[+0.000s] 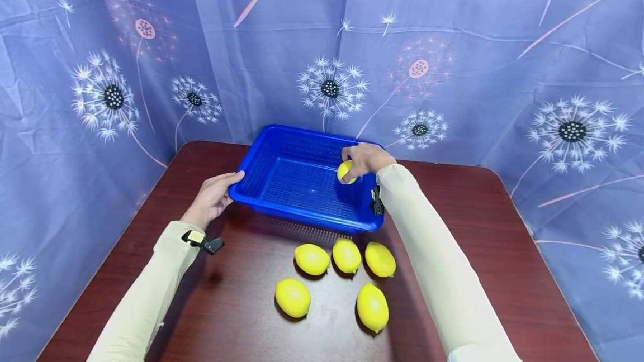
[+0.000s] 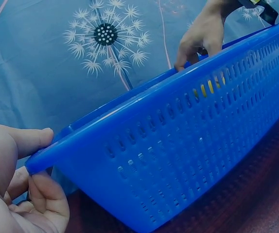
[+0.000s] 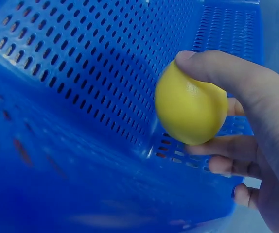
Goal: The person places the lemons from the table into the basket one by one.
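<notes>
A blue plastic basket (image 1: 302, 214) with slotted walls stands at the back of the table, tipped a little. My left hand (image 1: 213, 197) pinches its left rim between thumb and fingers; the left wrist view shows the thumb (image 2: 35, 138) on top of the rim. Inside the basket's right part, my right hand (image 1: 367, 159) holds a yellow lemon (image 3: 190, 107) between thumb and fingertips. Through the slots in the left wrist view, bits of that lemon show yellow. No other fruit is seen on the basket's floor.
Several lemons lie on the dark red table (image 1: 241, 306) in front of the basket, among them a lemon (image 1: 293, 298) at the near left and a lemon (image 1: 372, 307) at the near right. A blue dandelion-patterned curtain (image 1: 261, 71) hangs behind and at both sides.
</notes>
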The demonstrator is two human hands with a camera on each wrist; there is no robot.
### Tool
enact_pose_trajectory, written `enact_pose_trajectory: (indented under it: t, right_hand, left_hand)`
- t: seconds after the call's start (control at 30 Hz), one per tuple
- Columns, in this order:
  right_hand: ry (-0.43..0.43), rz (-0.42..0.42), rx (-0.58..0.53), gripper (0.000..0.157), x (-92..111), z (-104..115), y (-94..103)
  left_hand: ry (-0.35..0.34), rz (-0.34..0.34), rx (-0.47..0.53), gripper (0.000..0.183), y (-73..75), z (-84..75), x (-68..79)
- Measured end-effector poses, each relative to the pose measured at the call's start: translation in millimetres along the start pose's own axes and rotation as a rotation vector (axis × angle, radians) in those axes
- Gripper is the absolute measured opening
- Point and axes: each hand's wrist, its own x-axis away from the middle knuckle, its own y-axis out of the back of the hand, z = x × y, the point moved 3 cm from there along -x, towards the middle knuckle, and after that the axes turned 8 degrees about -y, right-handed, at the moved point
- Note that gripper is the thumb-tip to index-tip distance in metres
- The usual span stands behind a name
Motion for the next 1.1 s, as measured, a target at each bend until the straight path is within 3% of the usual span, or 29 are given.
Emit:
enact_pose_trajectory:
  t: [0.3,0.53,0.77,1.1]
  right_hand:
    - [0.016,0.011,0.051,0.063,4.0,-0.6,4.1]
    - [0.049,-0.112,-0.009,0.063,25.0,-5.9,27.5]
    - [0.105,-0.337,-0.14,0.05,76.6,-14.9,34.1]
    - [0.036,-0.613,-0.356,0.038,164.1,-27.7,-4.2]
  left_hand:
    - [-0.005,0.012,0.008,0.005,-4.9,1.3,1.4]
    - [-0.019,0.012,0.011,0.005,-4.7,-4.0,1.3]
    - [-0.012,0.022,0.027,0.002,-3.7,-6.3,3.1]
    - [-0.012,0.02,0.002,0.006,-2.9,-4.1,3.7]
